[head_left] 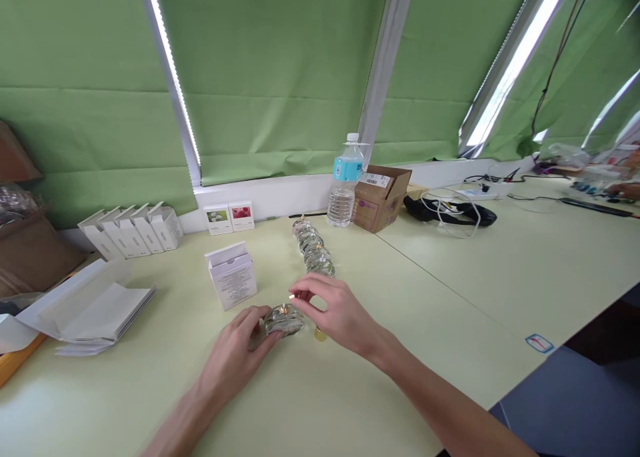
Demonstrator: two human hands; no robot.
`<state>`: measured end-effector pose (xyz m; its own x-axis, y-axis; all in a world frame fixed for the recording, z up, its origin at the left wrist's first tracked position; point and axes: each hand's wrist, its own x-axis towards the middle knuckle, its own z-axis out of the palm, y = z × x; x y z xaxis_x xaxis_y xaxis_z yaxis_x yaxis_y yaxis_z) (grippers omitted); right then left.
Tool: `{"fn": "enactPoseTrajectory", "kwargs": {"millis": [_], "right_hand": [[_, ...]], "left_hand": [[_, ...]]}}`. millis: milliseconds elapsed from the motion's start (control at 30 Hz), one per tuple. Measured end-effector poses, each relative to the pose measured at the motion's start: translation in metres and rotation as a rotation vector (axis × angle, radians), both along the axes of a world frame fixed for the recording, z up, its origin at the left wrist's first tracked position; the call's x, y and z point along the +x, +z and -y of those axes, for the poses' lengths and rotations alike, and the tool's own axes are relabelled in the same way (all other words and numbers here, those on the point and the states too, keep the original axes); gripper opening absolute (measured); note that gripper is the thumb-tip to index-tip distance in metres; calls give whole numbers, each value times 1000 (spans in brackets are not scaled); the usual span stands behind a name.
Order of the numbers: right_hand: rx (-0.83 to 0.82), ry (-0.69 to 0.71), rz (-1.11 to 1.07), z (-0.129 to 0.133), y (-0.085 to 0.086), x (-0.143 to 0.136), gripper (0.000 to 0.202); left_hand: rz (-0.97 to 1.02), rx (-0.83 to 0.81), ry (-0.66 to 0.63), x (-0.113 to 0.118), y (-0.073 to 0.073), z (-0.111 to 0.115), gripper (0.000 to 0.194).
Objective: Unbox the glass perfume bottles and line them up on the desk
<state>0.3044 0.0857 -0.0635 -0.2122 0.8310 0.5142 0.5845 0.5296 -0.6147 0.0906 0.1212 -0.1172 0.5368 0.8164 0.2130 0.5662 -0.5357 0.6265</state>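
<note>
My left hand (243, 337) is closed around the left side of a round clear glass perfume bottle (284, 320) with a gold neck, which stands upright on the table. Just right of the bottle's top, my right hand (335, 310) pinches a small whitish piece (293, 297) between thumb and fingertips; its exact kind is too small to make out. Under my right hand lies a small gold cap (320, 334), partly hidden. Beyond the hands, several similar glass bottles (314, 247) stand in a row leading away from me.
A white carton (233, 280) with its lid open stands behind my left hand. Farther left are several white boxes (133, 231) and folded white cartons (107, 310). A water bottle (345, 190), a cardboard box (381, 197) and a black strap with cables (450, 211) stand at the back.
</note>
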Motion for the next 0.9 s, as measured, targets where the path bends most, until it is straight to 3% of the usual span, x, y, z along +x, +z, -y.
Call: {"fn": "enactPoseTrajectory", "kwargs": {"millis": [200,600,900], "right_hand": [[80,29,1,1,-7,-16,14],[188,85,135,2,-8,-14,22],[54,40,-13,4,-7,-18,18]], "left_hand": [[0,29,-12,0,-1,0,27],[-20,67,-11,0,5,1,25],[-13,94,-26,-1,2,-1,27]]}}
